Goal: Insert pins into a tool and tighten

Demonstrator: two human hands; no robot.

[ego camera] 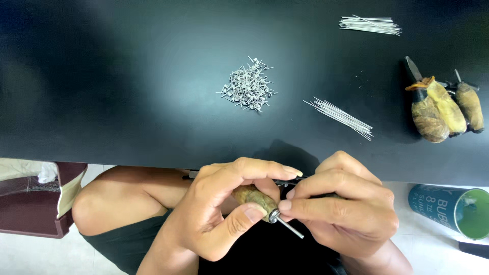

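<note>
Pinching a wrapped tool handle (pixel 253 197) between thumb and curled fingers, the left hand (pixel 219 209) closes firmly on it just below the edge of the black table (pixel 127 102). A thin metal rod (pixel 289 227) sticks out of the handle's tip toward four o'clock. The right hand (pixel 341 203) is closed too, its fingertips pressed at the rod's base, touching the left hand's fingers; what it grips there is too small to tell. At twelve o'clock from the hands lies a heap of small wire coils (pixel 248 85). At one o'clock a fan of straight wires (pixel 340 117) rests, with a second wire bundle (pixel 370 24) farther off. Three wrapped-handle tools (pixel 443 109) lie at two o'clock. A green cup (pixel 456 209) stands at three o'clock.
</note>
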